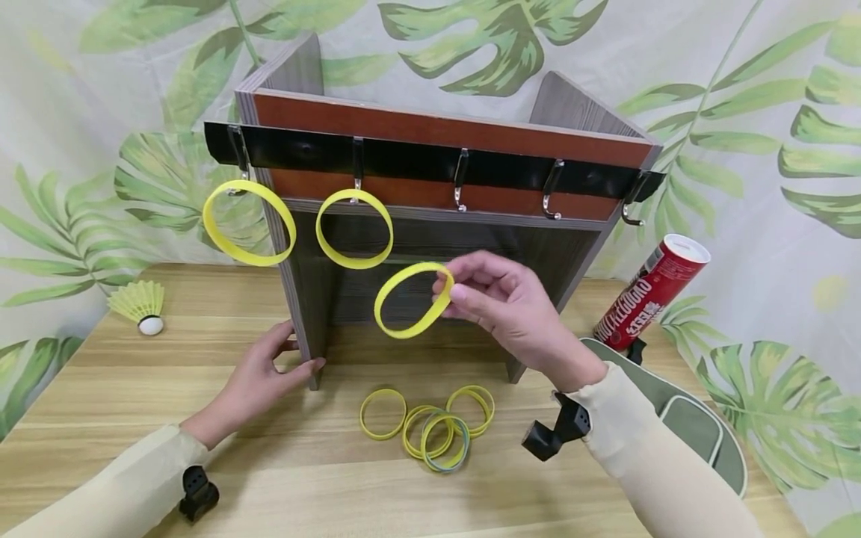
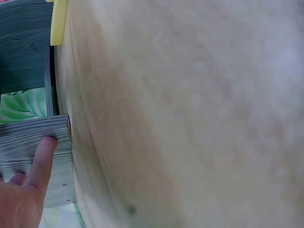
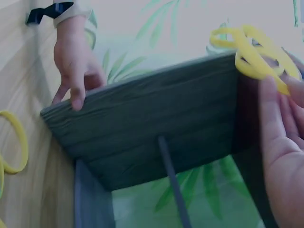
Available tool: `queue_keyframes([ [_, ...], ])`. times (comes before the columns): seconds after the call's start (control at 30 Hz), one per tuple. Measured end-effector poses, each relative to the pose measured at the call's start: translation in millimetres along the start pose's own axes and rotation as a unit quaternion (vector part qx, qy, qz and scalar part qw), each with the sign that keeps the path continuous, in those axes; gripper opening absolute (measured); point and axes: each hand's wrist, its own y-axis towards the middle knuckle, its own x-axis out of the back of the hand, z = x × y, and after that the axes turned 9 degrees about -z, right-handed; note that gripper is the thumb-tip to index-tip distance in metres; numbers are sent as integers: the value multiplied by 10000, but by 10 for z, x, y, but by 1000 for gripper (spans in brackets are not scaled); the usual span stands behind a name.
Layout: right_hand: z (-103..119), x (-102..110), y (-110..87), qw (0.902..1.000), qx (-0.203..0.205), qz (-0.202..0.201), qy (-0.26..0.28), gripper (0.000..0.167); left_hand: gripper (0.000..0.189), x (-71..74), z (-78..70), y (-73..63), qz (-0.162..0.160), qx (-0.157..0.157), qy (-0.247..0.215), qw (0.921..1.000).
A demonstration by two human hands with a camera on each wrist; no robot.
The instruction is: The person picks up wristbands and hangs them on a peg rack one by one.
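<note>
In the head view my right hand point(image 1: 518, 310) pinches a yellow ring point(image 1: 405, 332) between thumb and fingertips, in front of the grey wooden shelf unit point(image 1: 298, 299) and below its hooks. My left hand point(image 1: 252, 385) holds the unit's left side panel low down, thumb on the inner side and fingers around the outer side. A black hook strip point(image 1: 410, 163) runs across the unit's reddish-brown front. One yellow ring point(image 1: 250, 258) hangs on its leftmost hook and another yellow ring point(image 1: 355, 263) on the second. The three hooks to the right hold nothing.
Several loose rings point(image 1: 383, 436), mostly yellow, lie on the wooden table point(image 1: 282, 478) before the unit. A yellow shuttlecock point(image 1: 140, 306) sits at left. At right a red can point(image 1: 651, 295) stands behind a green case point(image 1: 729, 463). A leaf-patterned cloth point(image 1: 733, 52) hangs behind.
</note>
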Motion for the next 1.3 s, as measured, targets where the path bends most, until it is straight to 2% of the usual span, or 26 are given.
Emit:
queue_keyframes([
  [0.1,77,-39,-4,9978,295,-174,562,14,53,2,5,3,31,39,-14,10000],
  [0.2,143,-76,-5,9943,404,-398,900,15,54,10,11,3,35,88,-6,10000],
  [0.43,193,-101,-13,9857,551,-1040,1209,14,56,24,11,8,101,169,70,9998],
  [0.6,197,-103,-15,9802,673,-1416,1210,13,56,20,10,17,139,218,118,9996],
  [0.9,143,-115,-24,9787,418,-1736,1016,23,58,26,-20,15,207,361,165,9990],
  [1.07,100,-95,-35,9815,289,-1696,847,23,59,37,-41,11,283,533,196,9980],
  [1.3,60,-64,-41,9855,229,-1544,663,19,60,43,-42,18,278,566,285,9976],
])
